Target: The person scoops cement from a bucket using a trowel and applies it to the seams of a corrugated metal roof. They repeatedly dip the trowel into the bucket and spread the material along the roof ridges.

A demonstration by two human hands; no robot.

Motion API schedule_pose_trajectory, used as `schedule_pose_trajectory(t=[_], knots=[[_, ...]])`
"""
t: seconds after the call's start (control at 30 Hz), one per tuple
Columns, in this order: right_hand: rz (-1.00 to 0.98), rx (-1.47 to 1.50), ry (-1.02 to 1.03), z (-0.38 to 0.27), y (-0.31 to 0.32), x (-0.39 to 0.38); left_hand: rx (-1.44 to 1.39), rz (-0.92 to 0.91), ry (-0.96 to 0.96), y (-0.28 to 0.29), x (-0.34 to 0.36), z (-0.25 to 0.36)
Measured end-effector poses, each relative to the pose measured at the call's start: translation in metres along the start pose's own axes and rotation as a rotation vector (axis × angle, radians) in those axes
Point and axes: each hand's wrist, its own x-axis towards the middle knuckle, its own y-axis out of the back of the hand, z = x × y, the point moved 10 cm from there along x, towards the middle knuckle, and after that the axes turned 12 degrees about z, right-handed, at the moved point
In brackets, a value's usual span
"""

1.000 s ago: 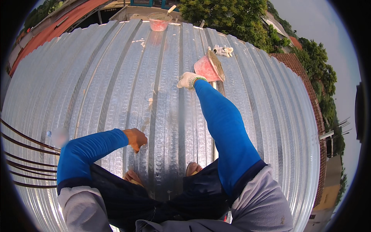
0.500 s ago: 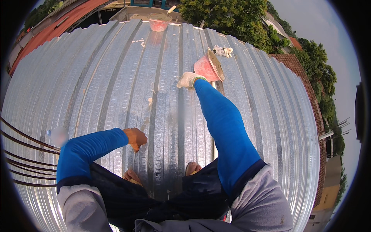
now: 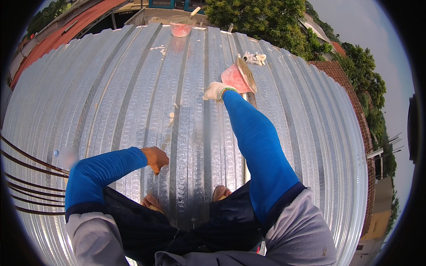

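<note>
A corrugated metal roof spreads under me. My left hand, bare, hangs low over it near my left foot, fingers curled, whatever is inside hidden. Out in front, my right hand in a white knit glove has its fingers bent down at roof level, their grip hidden. Just beyond it a pink bucket leans tilted, with grey material at its mouth, over a pale strip along the roof. A crumpled white glove lies behind that bucket.
At the far edge stands a second pink bucket with a light-handled tool. Dark curved bars jut in at the left. Trees, a red roof and tiled roofing lie beyond the edges.
</note>
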Motion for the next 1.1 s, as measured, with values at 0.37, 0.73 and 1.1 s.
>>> schedule_pose_trajectory(t=[0.37, 0.73, 1.1], knots=[[-0.012, -0.008, -0.001, -0.002, 0.0, -0.002, 0.012, -0.023, -0.026, 0.001, 0.0, 0.002], [-0.022, -0.035, -0.006, -0.002, -0.001, -0.002, -0.011, 0.005, -0.018, 0.004, 0.0, 0.002], [-0.077, -0.069, 0.004, 0.003, -0.013, 0.014, 0.032, -0.039, -0.022, -0.005, 0.005, -0.003]])
